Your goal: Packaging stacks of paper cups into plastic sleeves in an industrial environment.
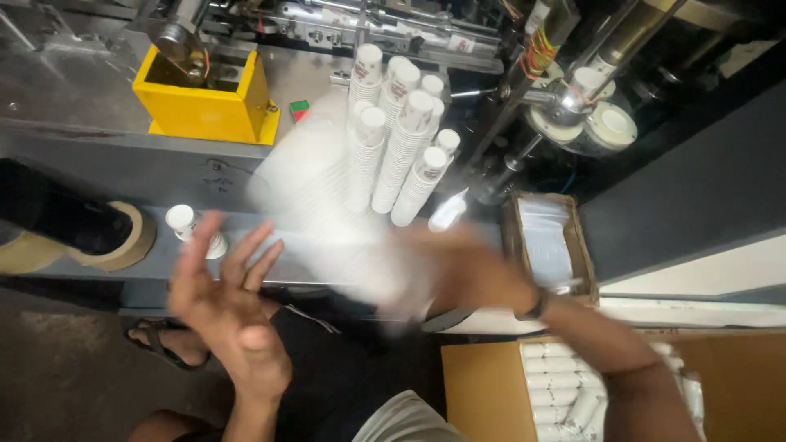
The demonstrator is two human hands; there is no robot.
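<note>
Paper-cup stack (pixel 344 205), blurred, light and crushable, best cradled along its length; left hand (pixel 225 307) spread, right hand (pixel 471 274) grip untellable.

Single view only, head-mounted, so nothing was shared with a second camera. It looked steeply down and forward from above the person's own lap. Left hand (pixel 225 307) and right hand (pixel 471 274) sat in the lower middle of frame, close to the lens, the right one blurred. Just beyond the hands ran the grey surface (pixel 147 176); farther out, at the top edge, the machine (pixel 393 29) filled the view. Below the right hand the cardboard box (pixel 483 385) was cut off by the bottom edge. The floor (pixel 57 376) showed below left of the left hand.
</note>
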